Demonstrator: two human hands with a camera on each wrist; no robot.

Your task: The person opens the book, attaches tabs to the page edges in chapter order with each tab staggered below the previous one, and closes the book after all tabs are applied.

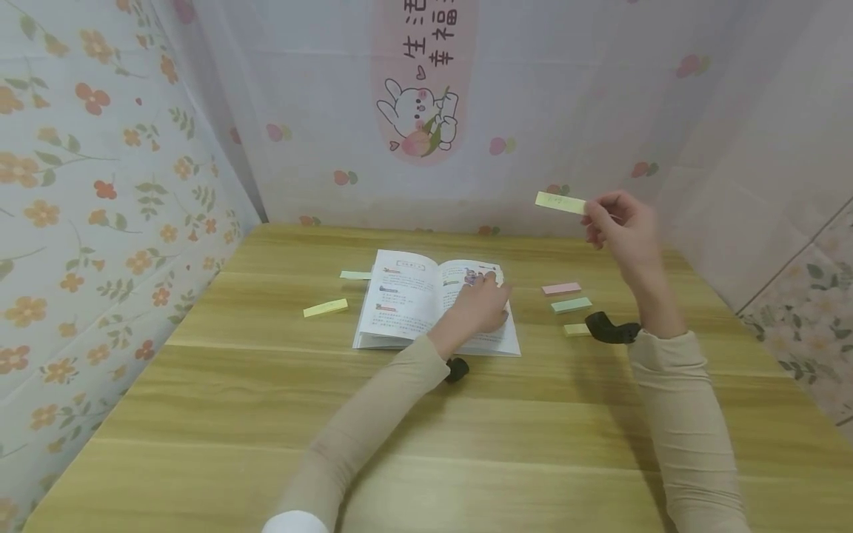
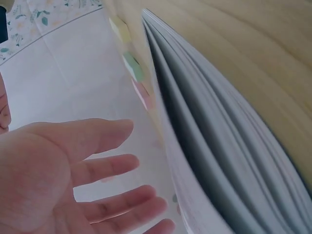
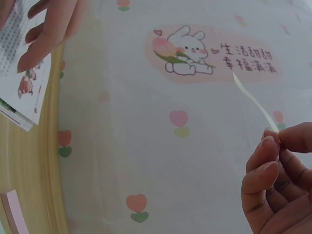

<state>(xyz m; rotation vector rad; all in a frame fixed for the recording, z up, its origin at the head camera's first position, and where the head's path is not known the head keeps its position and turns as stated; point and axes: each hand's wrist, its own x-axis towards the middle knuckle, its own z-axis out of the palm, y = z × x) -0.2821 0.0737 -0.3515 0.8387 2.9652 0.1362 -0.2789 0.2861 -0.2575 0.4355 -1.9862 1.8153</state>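
Note:
An open book with printed text and small pictures lies on the wooden table. Over its right page is my left hand, fingers loosely extended; in the left wrist view this hand holds nothing beside the book's fanned page edges. Raised above the table's right side, my right hand pinches one end of a yellow sticky note with faint writing on it. Edge-on in the right wrist view, the note extends from between thumb and fingertips.
Pink, green and yellow sticky-note pads lie right of the book. A pale green strip shows at the book's left edge, with a yellow sticky note nearby. A printed curtain hangs behind the table.

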